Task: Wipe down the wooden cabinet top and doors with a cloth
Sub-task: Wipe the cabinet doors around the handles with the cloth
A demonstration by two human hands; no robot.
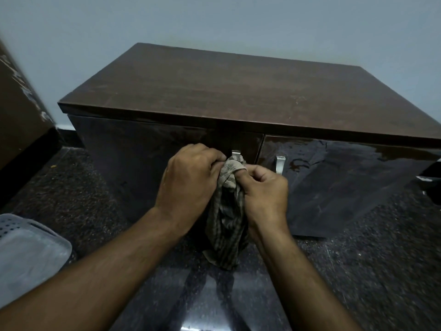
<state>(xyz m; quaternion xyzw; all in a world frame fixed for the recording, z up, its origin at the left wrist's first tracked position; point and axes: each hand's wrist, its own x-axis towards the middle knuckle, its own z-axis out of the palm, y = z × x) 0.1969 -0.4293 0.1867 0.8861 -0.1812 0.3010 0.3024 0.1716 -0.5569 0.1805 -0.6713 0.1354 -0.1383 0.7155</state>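
In front of the cabinet's left door point(148, 163), both hands hold a striped cloth point(226, 220) bunched between them. The left hand point(188, 177) has its fingers curled round the upper part of the cloth; the right hand point(262, 189) pinches the bundle from the other side, thumb and curled fingers closed on the fabric. The loose tail hangs down toward the speckled dark floor point(358, 271). The cloth's top sits just at the left door's metal handle point(235, 154); whether it touches the handle cannot be told.

Risks, as judged: the hanging tail may drag on the floor and carry grit back onto the glossy doors, scratching or smearing them; a fold may also snag on the projecting handle. The right door point(346, 182) shows wet streaks, which could dry to marks if left unwiped.

Materials: the cabinet top point(238, 91) is a flat, matt, dark wood-grain slab with faint scuffs; the doors are smooth, highly reflective panels; the right door's handle point(279, 164) is a bright bent metal strip. The cloth is thin, limp, woven and crumpled. A pale perforated plastic basket point(28, 249) stands at lower left.
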